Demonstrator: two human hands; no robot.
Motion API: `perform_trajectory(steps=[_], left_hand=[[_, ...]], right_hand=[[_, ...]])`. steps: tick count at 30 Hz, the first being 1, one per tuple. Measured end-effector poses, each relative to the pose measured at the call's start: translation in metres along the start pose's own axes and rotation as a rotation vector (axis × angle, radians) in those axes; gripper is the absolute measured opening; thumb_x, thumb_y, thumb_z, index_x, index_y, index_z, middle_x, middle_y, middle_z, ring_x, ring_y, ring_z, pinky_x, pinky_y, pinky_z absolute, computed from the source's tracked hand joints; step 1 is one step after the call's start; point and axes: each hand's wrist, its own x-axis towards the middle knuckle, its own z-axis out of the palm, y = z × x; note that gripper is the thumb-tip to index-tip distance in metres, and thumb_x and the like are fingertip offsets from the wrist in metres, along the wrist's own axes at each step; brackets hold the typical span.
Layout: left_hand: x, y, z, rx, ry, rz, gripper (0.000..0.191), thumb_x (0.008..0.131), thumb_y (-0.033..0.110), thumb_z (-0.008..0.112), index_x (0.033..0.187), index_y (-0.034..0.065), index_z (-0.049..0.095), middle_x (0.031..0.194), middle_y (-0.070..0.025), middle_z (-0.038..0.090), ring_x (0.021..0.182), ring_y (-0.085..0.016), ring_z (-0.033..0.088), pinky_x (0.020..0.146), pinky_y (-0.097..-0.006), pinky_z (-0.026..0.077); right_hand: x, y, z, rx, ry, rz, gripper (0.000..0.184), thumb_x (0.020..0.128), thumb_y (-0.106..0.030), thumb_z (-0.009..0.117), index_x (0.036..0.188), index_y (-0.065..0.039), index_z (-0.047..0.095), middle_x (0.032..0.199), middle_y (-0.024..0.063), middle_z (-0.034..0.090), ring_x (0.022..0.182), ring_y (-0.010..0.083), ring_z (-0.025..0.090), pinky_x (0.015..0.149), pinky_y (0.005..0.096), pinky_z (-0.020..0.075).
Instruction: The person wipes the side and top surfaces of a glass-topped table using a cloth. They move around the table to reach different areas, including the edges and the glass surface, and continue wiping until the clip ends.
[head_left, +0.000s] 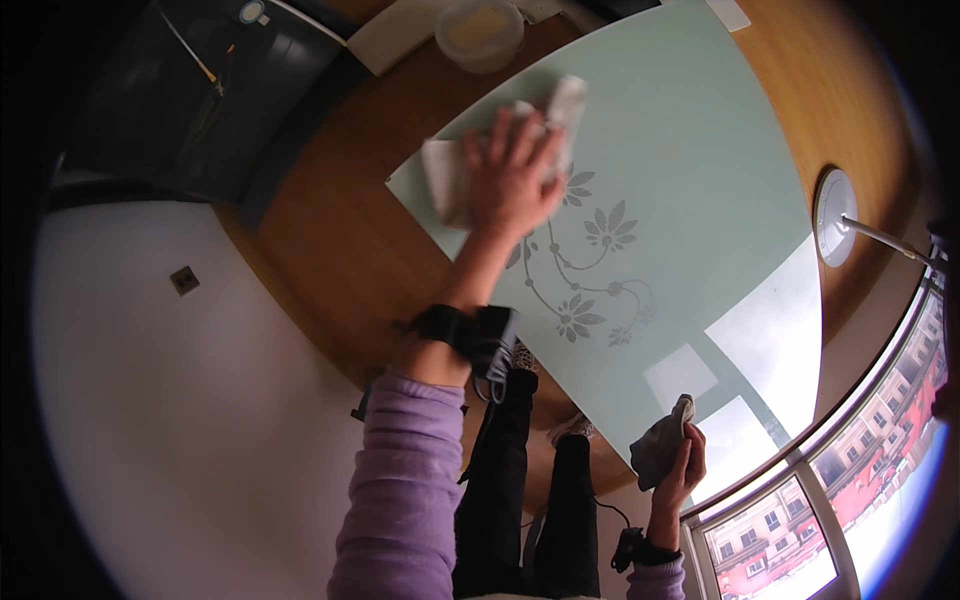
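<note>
My left hand (506, 176), blurred, lies palm down with its fingers spread on a white cloth (446, 176), pressing it to the glass tabletop (697, 150) near the far left corner. Part of the cloth sticks up beyond the fingertips. Lower right, by the near edge of the glass, my right hand (686, 465) pinches a crumpled grey cloth (660, 450) between thumb and fingers. Grey flower patterns (577, 319) decorate the glass between the two hands.
A round translucent plastic tub (480, 34) stands beyond the far left edge of the glass. At the right, a round metal base (835, 217) with a pole stands on the wooden floor (352, 202). A window (772, 532) is at the lower right, and a dark glossy surface (247, 82) at the upper left.
</note>
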Motion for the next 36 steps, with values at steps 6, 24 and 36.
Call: perform_trajectory(steps=[6,24,36], left_hand=[[-0.073,-0.024,-0.025,0.092,0.129,-0.451,0.063,0.084,0.022,0.063,0.145,0.0192,0.05,0.155,-0.0134,0.038,0.143,-0.046,0.033,0.108,-0.0664,0.031],[-0.094,-0.051,-0.026,-0.18,0.333,-0.503,0.069,0.076,0.008,0.071,0.141,0.0144,0.052,0.155,-0.0171,0.035,0.141,-0.053,0.03,0.111,-0.064,0.035],[-0.232,0.144,-0.006,-0.681,0.376,-0.721,0.068,0.085,-0.004,0.06,0.15,0.0105,0.042,0.159,-0.0258,0.023,0.14,-0.049,0.036,0.109,-0.0497,0.043]], right_hand=[[0.025,-0.029,0.043,0.041,-0.048,-0.045,0.025,0.104,-0.012,0.05,0.116,0.004,0.065,0.12,0.0133,0.063,0.114,0.0225,0.057,0.103,0.0341,0.0411],[0.195,-0.189,0.276,0.632,-0.498,-0.264,0.048,0.1,-0.007,0.058,0.146,-0.001,0.046,0.143,0.0133,0.053,0.129,0.0241,0.052,0.105,0.0338,0.0461],[0.093,0.021,0.137,-0.351,-0.101,-0.693,0.035,0.103,-0.007,0.05,0.138,-0.006,0.055,0.15,0.0125,0.044,0.133,0.029,0.05,0.107,0.0429,0.0462]])
